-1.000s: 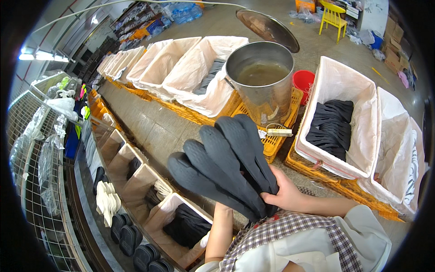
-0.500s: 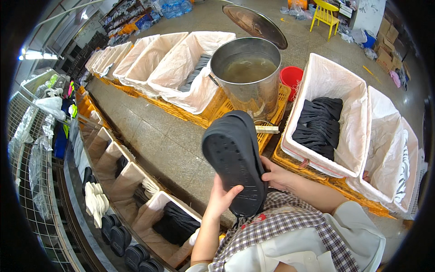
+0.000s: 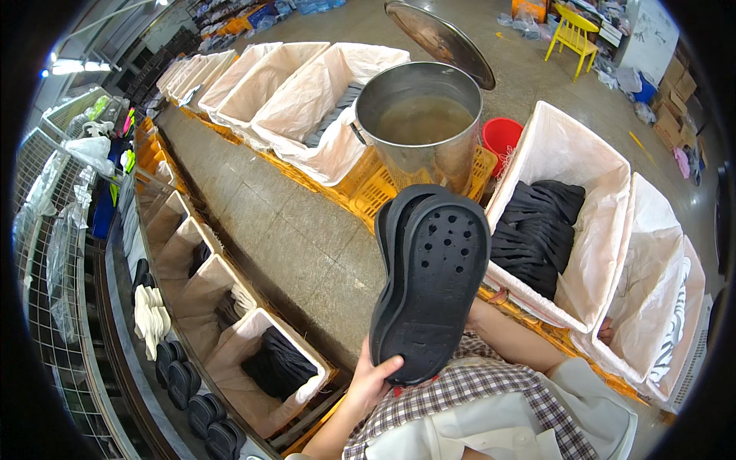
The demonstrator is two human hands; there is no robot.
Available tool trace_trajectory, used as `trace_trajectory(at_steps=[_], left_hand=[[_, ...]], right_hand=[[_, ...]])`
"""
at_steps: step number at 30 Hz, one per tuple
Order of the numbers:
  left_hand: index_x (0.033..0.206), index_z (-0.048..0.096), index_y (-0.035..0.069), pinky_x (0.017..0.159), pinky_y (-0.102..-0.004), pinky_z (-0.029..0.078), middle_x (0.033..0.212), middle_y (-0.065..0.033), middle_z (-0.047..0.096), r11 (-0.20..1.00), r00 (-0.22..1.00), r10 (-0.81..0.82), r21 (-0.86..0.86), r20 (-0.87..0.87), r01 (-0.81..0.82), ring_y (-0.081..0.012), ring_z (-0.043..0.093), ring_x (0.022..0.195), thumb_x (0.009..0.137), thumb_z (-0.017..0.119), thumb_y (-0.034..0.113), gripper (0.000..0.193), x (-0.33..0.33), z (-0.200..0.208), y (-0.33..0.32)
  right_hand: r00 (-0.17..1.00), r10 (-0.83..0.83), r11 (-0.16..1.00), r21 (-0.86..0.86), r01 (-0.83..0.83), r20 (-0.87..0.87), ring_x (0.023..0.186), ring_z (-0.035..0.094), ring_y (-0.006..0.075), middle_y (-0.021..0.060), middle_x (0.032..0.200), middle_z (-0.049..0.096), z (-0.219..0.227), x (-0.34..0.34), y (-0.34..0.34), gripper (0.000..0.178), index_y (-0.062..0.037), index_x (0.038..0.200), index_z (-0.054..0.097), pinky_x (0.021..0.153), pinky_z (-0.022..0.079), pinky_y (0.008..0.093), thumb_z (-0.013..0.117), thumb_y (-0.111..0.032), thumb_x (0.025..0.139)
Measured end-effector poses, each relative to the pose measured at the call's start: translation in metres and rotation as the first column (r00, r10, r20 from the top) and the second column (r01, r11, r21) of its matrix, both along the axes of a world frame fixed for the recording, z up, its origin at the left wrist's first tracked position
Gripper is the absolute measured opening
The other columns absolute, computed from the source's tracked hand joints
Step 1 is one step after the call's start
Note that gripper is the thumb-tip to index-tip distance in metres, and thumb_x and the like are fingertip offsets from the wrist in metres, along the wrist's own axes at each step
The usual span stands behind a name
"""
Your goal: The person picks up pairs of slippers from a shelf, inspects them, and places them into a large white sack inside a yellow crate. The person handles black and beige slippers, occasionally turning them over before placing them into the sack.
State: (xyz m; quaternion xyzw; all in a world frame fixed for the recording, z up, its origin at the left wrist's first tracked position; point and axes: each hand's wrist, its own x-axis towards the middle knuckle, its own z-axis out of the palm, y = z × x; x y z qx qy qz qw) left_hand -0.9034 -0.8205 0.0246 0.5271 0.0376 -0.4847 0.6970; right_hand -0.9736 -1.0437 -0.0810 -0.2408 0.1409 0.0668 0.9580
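Observation:
A small stack of black shoe soles point(image 3: 433, 287) stands upright in front of me, the front one showing a cluster of round holes near its top. My left hand point(image 3: 372, 377) is closed round the lower left edge of the stack, its thumb pressed on the front sole near the bottom. Behind the stack's right side, only the edge of my right hand point(image 3: 475, 316) shows; its fingers are hidden. To the right, a lined bin point(image 3: 586, 261) holds a pile of dark soles point(image 3: 537, 234).
A steel pot point(image 3: 418, 115) of cloudy liquid stands ahead, its lid point(image 3: 443, 42) tilted behind it. A red bucket point(image 3: 502, 138) is beside it. Lined bins point(image 3: 291, 123) run away to the left. More black soles point(image 3: 184, 383) and white pieces point(image 3: 151, 322) lie on the left ledge.
The stack has turned so the front sole faces me more squarely, and it has shifted right. My right hand has gone mostly behind it. The view has swung slightly.

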Motion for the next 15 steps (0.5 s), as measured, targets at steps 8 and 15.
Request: trace_trajectory(at_steps=[8, 15], left_hand=[[0.133, 0.026, 0.002, 0.101, -0.0359, 0.031, 0.126, -0.0144, 0.039, 0.946, 0.691, 0.187, 0.062, 0.698, -0.318, -0.0251, 0.040, 0.118, 0.067, 0.080, 0.011, 0.085, -0.003, -0.025, -0.043], [0.133, 0.027, 0.003, 0.101, -0.0357, 0.031, 0.126, -0.0145, 0.037, 0.910, 0.324, 0.035, 0.104, 0.946, -0.401, -0.0258, 0.041, 0.117, 0.064, 0.078, 0.001, 0.085, 0.015, -0.039, -0.063]], right_hand=[[0.956, -0.261, 0.964, 0.095, 0.250, 0.131, 0.121, 0.045, 0.0246, 0.0091, 0.134, 0.043, 0.039, 0.016, -0.062, 0.057, -0.0064, 0.134, 0.037, 0.101, 0.037, 0.0444, 0.060, -0.026, 0.087], [0.903, -0.418, 0.878, -0.213, 0.429, 0.100, 0.121, 0.043, 0.0235, 0.0068, 0.134, 0.045, 0.008, -0.048, -0.114, 0.039, -0.0088, 0.128, 0.045, 0.093, 0.038, 0.0398, 0.049, -0.022, 0.091]])
